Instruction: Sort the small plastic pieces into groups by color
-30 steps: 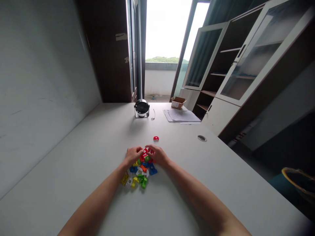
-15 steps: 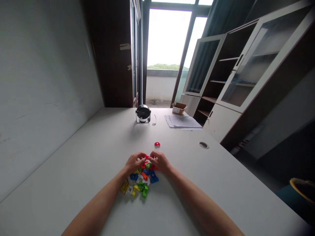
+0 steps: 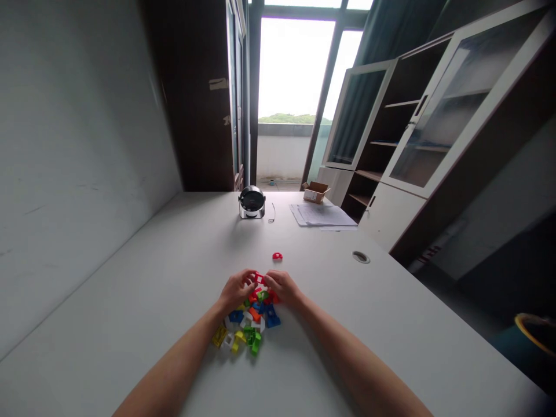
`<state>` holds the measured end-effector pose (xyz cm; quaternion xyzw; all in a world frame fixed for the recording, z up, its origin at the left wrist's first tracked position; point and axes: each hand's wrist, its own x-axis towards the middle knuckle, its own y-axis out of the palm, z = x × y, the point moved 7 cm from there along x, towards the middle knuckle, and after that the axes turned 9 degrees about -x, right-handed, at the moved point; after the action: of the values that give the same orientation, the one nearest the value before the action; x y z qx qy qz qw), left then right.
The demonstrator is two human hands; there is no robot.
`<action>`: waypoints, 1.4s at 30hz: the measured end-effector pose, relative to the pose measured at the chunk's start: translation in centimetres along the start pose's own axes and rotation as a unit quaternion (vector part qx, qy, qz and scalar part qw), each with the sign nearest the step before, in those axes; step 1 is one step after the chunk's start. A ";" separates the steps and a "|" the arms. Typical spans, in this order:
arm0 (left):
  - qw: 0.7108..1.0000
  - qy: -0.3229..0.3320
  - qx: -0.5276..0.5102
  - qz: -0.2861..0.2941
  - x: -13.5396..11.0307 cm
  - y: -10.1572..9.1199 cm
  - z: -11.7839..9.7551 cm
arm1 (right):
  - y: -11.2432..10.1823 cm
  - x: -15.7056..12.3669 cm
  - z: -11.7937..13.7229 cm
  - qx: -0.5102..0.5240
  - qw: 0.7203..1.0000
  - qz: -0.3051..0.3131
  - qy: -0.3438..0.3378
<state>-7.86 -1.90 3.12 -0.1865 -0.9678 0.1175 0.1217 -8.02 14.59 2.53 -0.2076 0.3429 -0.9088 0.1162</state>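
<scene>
Between my two hands is a red plastic block (image 3: 259, 278) with a square opening, raised at the far side of a heap of blocks. My left hand (image 3: 237, 288) pinches its left end, and my right hand (image 3: 282, 285) grips its right end. Below them lie loose pieces: blue blocks (image 3: 272, 317), an orange block (image 3: 255, 314), green blocks (image 3: 252, 339), yellow blocks (image 3: 219, 335) and white ones. A separate red piece (image 3: 277, 256) rests on the white table (image 3: 165, 284) beyond my hands.
Toward the far edge stand a round black device on a stand (image 3: 252, 202) and a small open cardboard box (image 3: 315, 192). Papers (image 3: 324, 215) lie before the box. A cable hole (image 3: 360, 257) is set in the tabletop at right. A wall borders the left side.
The red block between my hands has turned, so its square opening now faces me. My hands have barely shifted, and the heap looks the same.
</scene>
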 end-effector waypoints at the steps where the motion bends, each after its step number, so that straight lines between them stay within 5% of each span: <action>1: 1.000 -0.002 -0.003 0.000 0.0 0.0 0.1 | 0.0 0.0 0.0 0.005 1.000 0.003 0.002; 11: 1.000 -0.006 -0.001 -0.016 0.0 -0.2 -0.3 | -0.4 -0.2 0.1 0.028 0.998 -0.019 0.052; 21: 0.997 -0.006 0.082 -0.006 0.1 0.0 -0.7 | -0.4 -0.1 0.7 -0.005 0.999 -0.029 0.016; 32: 0.999 -0.014 0.051 0.003 0.0 0.3 -0.7 | 0.3 0.2 -1.1 -0.046 0.997 -0.028 0.046; 42: 1.000 -0.023 0.020 0.004 0.4 0.1 -0.4 | -0.2 -0.1 0.7 -0.062 0.997 -0.026 0.027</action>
<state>-8.07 -1.58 3.50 -0.1853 -0.9671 0.1412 0.1027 -7.63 14.38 3.16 -0.1989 0.3961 -0.8937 0.0699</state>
